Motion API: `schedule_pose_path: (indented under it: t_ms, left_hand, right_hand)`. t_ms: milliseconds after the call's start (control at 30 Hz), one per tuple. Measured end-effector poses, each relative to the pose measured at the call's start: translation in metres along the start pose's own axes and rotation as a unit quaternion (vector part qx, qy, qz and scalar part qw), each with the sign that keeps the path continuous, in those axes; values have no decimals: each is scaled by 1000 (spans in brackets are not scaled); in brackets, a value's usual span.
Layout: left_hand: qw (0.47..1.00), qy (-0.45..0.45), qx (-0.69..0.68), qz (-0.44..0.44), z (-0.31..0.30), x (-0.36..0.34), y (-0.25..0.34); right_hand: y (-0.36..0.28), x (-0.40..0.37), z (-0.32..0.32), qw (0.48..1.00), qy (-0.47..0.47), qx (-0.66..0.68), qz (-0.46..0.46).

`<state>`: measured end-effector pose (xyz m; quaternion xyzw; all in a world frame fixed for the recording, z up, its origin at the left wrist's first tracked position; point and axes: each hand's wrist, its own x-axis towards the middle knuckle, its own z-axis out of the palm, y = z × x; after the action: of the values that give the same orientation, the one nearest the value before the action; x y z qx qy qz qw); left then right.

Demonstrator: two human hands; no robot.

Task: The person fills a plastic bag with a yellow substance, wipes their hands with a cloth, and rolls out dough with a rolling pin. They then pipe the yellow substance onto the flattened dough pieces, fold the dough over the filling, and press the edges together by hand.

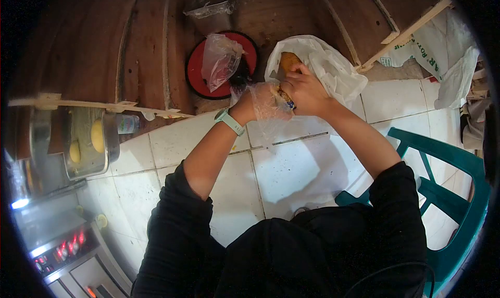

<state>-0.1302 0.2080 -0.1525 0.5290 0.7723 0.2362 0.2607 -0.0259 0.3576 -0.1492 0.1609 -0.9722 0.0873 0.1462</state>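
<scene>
Both of my hands meet above the table's front edge. A thin clear plastic bag (268, 115) hangs around my left hand (263, 101), whose fingers are closed on it. My right hand (306, 89) touches the left one, its fingers bent and pressed near a small brown item with a dark and blue wrapper (285, 97) between the hands. What exactly the right fingers hold is partly hidden. Just behind the right hand, a white plastic bag (325, 63) stands open with a brown, bread-like piece (289, 61) inside.
A red round tray (195, 69) with a black rim bears another clear bag (220, 61). Behind it is a clear container (211, 14). At the left, a metal tray (86, 141) holds yellow pieces above an oven (91, 267). A green chair (442, 199) stands at the right.
</scene>
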Motion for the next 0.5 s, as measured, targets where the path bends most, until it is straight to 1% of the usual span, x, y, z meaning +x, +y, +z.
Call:
schedule_pose_path:
  t_ms: [67,200,267,300,367,400,433,467,500]
  left_hand:
    - [998,-55,-31,21,-2,2,1]
    - [996,-40,-57,50,-6,3,5]
    - [995,-81,-55,-11,-13,3,14]
    - [995,-82,-56,-11,-9,1,14]
    - [987,-7,-163,-7,0,-1,12]
    - [987,-7,-162,-7,3,-1,6]
    - [979,-3,-202,1,6,-1,0]
    - [970,0,-243,9,9,0,-7]
    - [970,0,-242,9,10,1,-10]
  right_hand:
    - [3,-1,3,1000,9,5,-6]
    - [7,-2,4,999,15,28,-23]
    - [12,-1,8,1000,2,17,-24]
    - [12,-1,9,1000,-10,5,-25]
    - [10,-2,9,1000,-8,10,-20]
    - [9,-2,9,1000,-6,15,-16]
    - [6,-3,9,1000,-5,14,-17]
    - [1,-4,10,998,54,7,-6]
    - [-4,-6,12,994,113,0,4]
